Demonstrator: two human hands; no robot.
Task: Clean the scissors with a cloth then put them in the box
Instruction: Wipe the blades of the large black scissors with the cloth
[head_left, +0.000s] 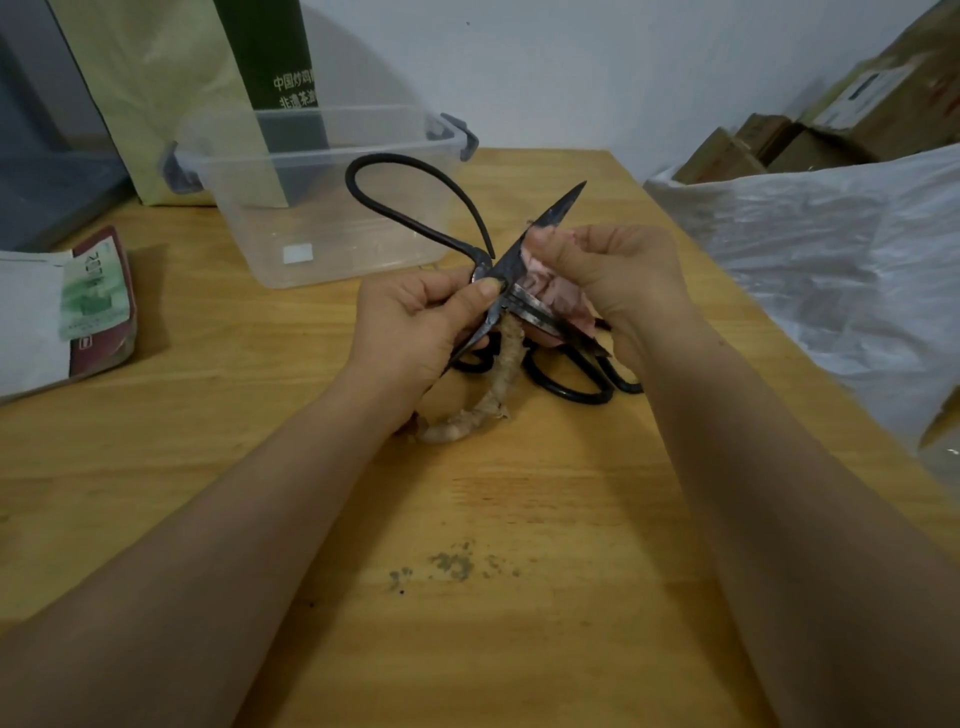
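My left hand (415, 327) grips a pair of old black iron scissors (498, 244) near the pivot, thumb on top. One blade points up and to the right; one large loop handle (410, 192) rises toward the box, and the other handle, wrapped in pale cloth tape (493, 389), hangs to the table. My right hand (618, 275) holds a pink cloth (556, 296) pressed against the blade. A clear plastic box (322, 197) with grey latches stands open just behind the hands. More black scissors (576, 374) lie on the table under my right hand.
The wooden table (467, 519) has a dark smudge near its front. A green paper bag (171, 93) stands behind the box. A red and white packet (78, 312) lies at left. A white plastic sack (831, 260) and cardboard boxes (810, 135) crowd the right side.
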